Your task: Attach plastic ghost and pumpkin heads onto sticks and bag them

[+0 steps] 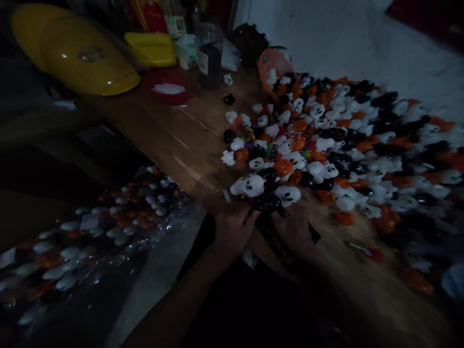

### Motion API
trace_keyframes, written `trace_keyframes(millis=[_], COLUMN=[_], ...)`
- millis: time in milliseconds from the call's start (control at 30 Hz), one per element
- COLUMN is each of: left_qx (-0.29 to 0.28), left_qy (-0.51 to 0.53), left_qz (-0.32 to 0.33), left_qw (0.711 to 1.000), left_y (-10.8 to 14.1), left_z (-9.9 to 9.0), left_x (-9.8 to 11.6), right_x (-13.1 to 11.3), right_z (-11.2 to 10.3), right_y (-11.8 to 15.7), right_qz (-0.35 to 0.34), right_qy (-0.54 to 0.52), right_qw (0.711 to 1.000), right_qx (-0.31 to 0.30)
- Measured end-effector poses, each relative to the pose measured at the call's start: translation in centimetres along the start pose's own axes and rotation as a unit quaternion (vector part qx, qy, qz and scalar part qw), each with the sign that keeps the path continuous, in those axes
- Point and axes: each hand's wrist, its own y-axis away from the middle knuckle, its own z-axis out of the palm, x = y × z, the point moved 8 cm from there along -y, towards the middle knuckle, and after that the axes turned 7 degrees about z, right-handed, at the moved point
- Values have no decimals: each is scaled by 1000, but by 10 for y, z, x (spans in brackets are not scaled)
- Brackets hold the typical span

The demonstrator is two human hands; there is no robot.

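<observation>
Close together at the table's near edge, my left hand [235, 223] and my right hand [294, 226] have curled fingers around a small cluster of toys. The cluster shows a white ghost figure [253, 185], another white ghost figure [288, 195] on the right, and a black figure [267, 203] between them. My fingertips are partly hidden under the figures, and the light is dim. Just beyond lies a large pile of white, orange and black figures [317, 169].
On the wooden table [145, 125] stand a clear cup [210, 63], a red dish [170, 89], a yellow container [152, 48] and an orange scoop [271, 65]. Bagged figures [123, 212] lie lower left. A red-tipped item [375, 255] rests at right.
</observation>
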Motion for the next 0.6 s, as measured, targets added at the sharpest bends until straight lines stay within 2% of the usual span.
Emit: trace_keyframes(millis=[200, 333, 400, 467, 533, 600], left_qx=[15, -18, -32, -9, 5, 4], left_qy=[-14, -74, -132, -186, -209, -223], left_qz=[-13, -16, 19, 84, 157, 218], left_qw=[1000, 997, 991, 979, 965, 950], left_y=[-4, 3, 12, 18, 13, -5], left_z=[2, -8, -26, -55, -75, -78], left_x=[-5, 5, 23, 50, 82, 111], right_x=[-13, -17, -16, -17, -19, -21], right_z=[2, 2, 4, 9, 14, 12], right_y=[-2, 1, 2, 2, 1, 2], right_qz=[-66, -73, -65, -69, -80, -85], right_qy=[19, 15, 16, 7, -8, -23], right_qw=[998, 997, 997, 997, 997, 996], right_qx=[0, 28, 44, 26, -1, -12])
